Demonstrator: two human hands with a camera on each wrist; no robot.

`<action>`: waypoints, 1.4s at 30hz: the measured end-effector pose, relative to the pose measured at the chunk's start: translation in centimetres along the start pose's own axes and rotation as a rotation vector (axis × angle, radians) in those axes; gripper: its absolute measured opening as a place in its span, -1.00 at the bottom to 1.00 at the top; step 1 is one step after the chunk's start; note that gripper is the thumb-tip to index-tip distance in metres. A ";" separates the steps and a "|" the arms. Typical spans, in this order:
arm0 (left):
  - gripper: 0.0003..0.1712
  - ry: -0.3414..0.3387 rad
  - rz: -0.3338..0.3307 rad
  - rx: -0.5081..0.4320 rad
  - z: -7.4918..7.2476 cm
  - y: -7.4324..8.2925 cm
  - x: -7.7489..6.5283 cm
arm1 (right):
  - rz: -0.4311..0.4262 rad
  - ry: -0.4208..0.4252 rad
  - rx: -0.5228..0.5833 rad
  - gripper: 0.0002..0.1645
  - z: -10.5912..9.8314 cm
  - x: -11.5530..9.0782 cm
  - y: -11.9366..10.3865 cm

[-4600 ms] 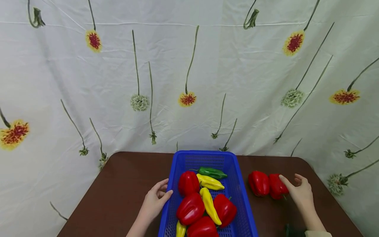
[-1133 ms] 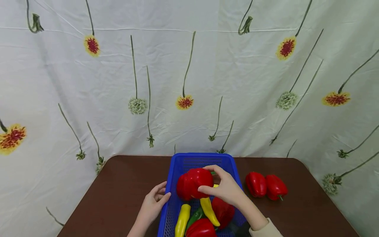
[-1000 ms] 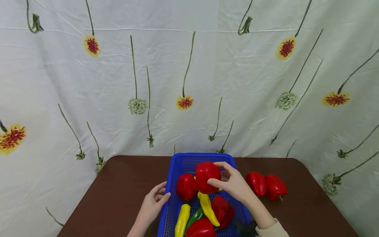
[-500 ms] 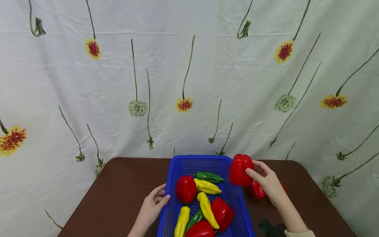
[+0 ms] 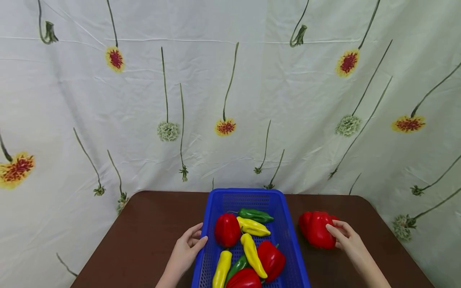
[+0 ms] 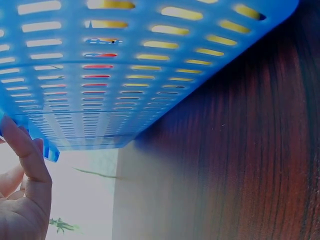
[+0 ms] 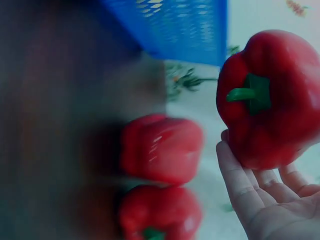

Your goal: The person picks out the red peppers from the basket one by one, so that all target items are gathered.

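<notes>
My right hand (image 5: 351, 242) holds a red bell pepper (image 5: 319, 231) over the table, right of the blue basket (image 5: 296, 240). In the right wrist view that pepper (image 7: 285, 110) shows its green stem, with fingers beneath it. Two more red bell peppers (image 7: 162, 150) stand on the table beside it, mostly hidden in the head view. My left hand (image 5: 185, 250) grips the basket's left rim between thumb and fingers. In the basket lie red bell peppers (image 5: 227, 230), long yellow peppers (image 5: 253, 256) and green peppers (image 5: 256, 215).
The brown table (image 5: 155, 232) extends on both sides of the basket. A white curtain (image 5: 201, 92) printed with flowers hangs behind its far edge. The basket's perforated side wall (image 6: 100, 90) rises close to my left wrist.
My right hand has lifted a red bell pepper out of the basket and carried it right, then down to the peppers on the table. My left hand stays on the rim.
</notes>
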State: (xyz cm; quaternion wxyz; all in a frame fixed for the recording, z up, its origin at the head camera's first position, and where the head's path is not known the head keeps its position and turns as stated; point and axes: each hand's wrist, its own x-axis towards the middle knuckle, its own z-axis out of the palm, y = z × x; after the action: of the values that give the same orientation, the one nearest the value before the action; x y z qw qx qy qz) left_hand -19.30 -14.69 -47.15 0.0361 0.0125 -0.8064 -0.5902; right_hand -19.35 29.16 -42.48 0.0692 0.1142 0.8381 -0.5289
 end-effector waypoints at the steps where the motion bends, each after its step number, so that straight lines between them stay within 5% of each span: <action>1: -0.42 0.000 -0.001 -0.001 0.0 0.0 0.0 | 0.005 -0.005 -0.003 -0.14 0.0 0.0 0.6; 13: -0.42 0.002 -0.003 -0.016 0.0 -0.1 -0.1 | 0.113 -0.046 -0.051 -0.06 1.1 0.3 5.2; 42: -0.42 0.000 -0.017 -0.036 0.2 -0.4 0.1 | 0.181 -0.060 -0.034 0.14 0.6 1.4 7.4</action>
State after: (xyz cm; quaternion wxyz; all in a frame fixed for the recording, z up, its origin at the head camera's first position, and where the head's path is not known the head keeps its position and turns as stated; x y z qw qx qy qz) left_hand -19.42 -14.64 -47.53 0.0313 0.0189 -0.7954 -0.6050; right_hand -18.76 31.82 -49.55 0.1436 0.1724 0.8308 -0.5093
